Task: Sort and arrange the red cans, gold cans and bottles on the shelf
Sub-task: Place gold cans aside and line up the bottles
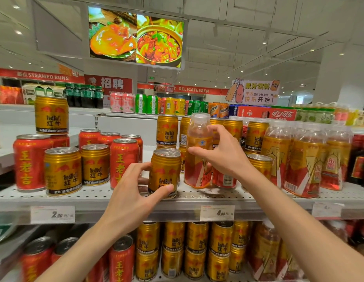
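The left hand (134, 192) curls thumb and fingers round a gold can (164, 173) standing at the shelf (95, 197) front edge. At its 2 o'clock, the right hand (221, 153) grips a bottle (198, 151), upright, base touching the shelf. Red cans (124, 162) stand at 9 o'clock

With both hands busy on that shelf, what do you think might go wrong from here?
1. The left hand grips a gold can near the shelf edge; a slip could drop it.
2. The right hand holds a bottle among tightly packed cans; moving it may knock a neighbour.
3. The stacked can at far left sits on red cans and could topple if jolted.
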`<action>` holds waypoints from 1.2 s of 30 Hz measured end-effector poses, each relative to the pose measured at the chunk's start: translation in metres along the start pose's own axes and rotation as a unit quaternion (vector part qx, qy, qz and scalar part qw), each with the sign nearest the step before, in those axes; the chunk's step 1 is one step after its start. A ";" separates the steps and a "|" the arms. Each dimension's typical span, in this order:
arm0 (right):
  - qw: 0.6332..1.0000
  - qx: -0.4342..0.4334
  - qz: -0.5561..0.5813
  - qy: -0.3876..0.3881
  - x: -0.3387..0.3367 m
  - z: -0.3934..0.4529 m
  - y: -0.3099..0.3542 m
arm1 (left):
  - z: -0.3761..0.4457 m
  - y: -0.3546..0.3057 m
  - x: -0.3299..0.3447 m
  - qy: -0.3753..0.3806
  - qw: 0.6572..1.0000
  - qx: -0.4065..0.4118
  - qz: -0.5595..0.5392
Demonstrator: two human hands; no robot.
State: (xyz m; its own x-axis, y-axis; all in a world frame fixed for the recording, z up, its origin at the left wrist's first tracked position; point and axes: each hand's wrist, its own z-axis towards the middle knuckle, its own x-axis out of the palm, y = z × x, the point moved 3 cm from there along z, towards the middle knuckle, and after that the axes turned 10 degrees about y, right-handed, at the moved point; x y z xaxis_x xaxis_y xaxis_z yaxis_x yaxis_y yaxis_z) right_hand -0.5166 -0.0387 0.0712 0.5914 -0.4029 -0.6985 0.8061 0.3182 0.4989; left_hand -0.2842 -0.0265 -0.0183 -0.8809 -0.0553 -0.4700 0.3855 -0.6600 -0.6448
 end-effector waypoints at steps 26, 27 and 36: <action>0.996 0.005 0.084 -0.007 -0.061 -0.049 -0.046 | 0.026 -0.027 0.065 -0.012 0.982 0.040 0.186; 0.996 0.006 0.089 -0.004 -0.060 -0.049 -0.046 | 0.027 -0.026 0.065 -0.014 0.983 0.039 0.177; 0.993 0.018 0.113 -0.020 -0.055 -0.055 -0.047 | 0.021 -0.020 0.065 -0.020 0.993 0.072 0.090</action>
State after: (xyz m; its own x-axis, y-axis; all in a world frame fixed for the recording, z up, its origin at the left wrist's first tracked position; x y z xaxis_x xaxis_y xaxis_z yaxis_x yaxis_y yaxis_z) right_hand -0.5885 0.0155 0.0585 0.7576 -0.3586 -0.5453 0.6519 0.3745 0.6594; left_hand -0.3549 -0.0328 -0.0239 -0.8127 -0.2100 -0.5435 0.4972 -0.7363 -0.4590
